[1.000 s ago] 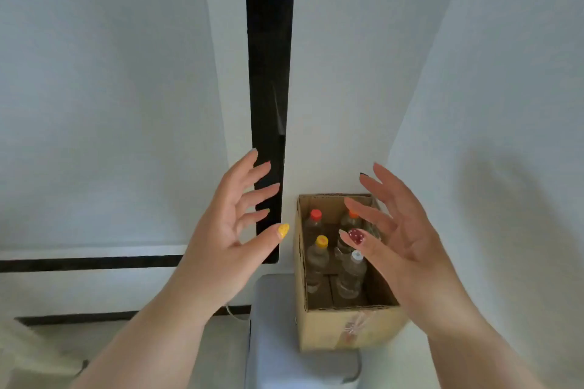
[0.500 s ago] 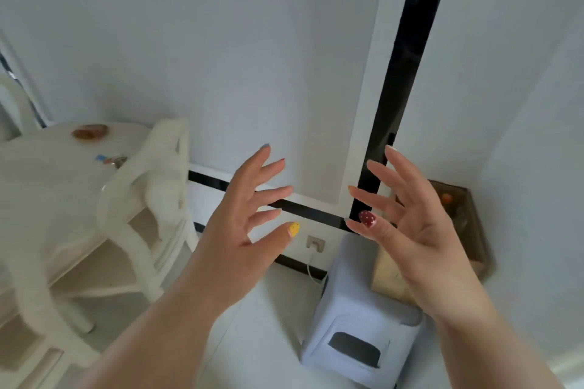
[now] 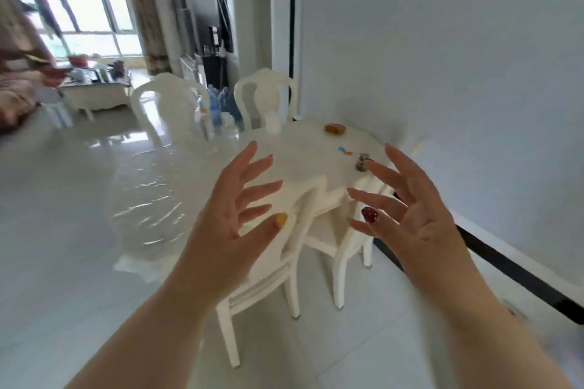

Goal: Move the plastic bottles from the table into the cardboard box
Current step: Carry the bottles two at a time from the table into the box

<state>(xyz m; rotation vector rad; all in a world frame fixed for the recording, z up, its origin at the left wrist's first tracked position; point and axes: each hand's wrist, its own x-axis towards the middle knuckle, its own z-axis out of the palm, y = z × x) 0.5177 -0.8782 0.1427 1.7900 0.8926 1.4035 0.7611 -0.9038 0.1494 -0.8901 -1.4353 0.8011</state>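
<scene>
My left hand (image 3: 235, 218) and my right hand (image 3: 407, 215) are both raised in front of me, fingers spread, holding nothing. Behind them stands the white table (image 3: 303, 151) under a clear plastic cover. One plastic bottle (image 3: 202, 118) with a yellow band stands at its far left edge, blurred. The cardboard box is out of view.
A white chair (image 3: 294, 265) is tucked in at the table's near side, two more stand behind. Small items lie on the table: a brown object (image 3: 334, 128), a small metal piece (image 3: 362, 162). Blue water bottles (image 3: 221, 104) stand on the floor beyond. The wall runs along the right.
The view has swung left from the box in the corner to the table and room. Both hands stayed raised and spread, empty throughout.
</scene>
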